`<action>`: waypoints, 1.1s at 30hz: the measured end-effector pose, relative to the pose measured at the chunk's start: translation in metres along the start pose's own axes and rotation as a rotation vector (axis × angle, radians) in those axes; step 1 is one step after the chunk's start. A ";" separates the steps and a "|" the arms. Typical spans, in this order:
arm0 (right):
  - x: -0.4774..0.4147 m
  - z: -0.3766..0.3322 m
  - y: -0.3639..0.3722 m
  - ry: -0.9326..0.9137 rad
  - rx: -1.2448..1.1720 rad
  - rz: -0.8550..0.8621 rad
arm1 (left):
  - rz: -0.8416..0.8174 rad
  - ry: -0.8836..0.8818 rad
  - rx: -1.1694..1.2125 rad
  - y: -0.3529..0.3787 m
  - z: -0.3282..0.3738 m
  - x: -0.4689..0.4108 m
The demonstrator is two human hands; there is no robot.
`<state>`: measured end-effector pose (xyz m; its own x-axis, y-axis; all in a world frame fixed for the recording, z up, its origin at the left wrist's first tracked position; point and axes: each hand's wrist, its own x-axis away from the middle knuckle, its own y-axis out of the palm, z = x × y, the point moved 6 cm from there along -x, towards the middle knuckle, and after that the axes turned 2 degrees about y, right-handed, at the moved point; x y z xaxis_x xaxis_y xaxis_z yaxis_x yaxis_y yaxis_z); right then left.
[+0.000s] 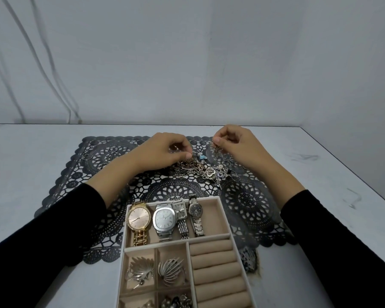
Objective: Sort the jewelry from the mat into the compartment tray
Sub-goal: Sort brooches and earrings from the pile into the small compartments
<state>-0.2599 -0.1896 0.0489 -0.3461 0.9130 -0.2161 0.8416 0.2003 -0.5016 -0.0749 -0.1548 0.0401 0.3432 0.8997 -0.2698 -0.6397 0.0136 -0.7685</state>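
Head view: both forearms in black sleeves (333,236) reach toward 12 o'clock, wrists bent down over the mat (249,207). White table (31,163), plain pale wall (187,52) behind. Jewelry pile (200,170) sits mid-mat, loose rings (112,149) at 10 o'clock of it. Tray (123,243) at 6 o'clock, four watches (165,218) in its far compartment. Left hand (165,150) curled, thumb and forefinger tips together at pile's 11 o'clock edge; can't tell if gripping anything. Right hand (233,143) pinches a thin chain (216,148), which hangs at 1 o'clock of the pile.
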 end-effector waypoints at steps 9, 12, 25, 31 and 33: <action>-0.001 0.001 -0.003 0.009 -0.035 0.022 | 0.122 -0.060 0.330 -0.011 0.011 0.001; 0.000 -0.001 -0.005 0.002 -0.099 0.040 | 0.158 -0.069 0.415 -0.016 0.015 0.002; 0.002 -0.013 -0.017 0.015 -0.397 0.076 | 0.375 -0.019 0.732 -0.038 0.053 0.006; 0.006 -0.020 -0.018 0.002 -0.468 0.080 | 0.460 -0.021 0.796 -0.050 0.054 0.011; 0.007 -0.024 -0.018 -0.006 -0.485 0.078 | 0.460 -0.024 0.769 -0.052 0.055 0.015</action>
<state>-0.2677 -0.1778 0.0768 -0.2760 0.9299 -0.2433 0.9606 0.2756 -0.0364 -0.0747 -0.1183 0.1084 -0.0695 0.8972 -0.4360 -0.9975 -0.0695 0.0159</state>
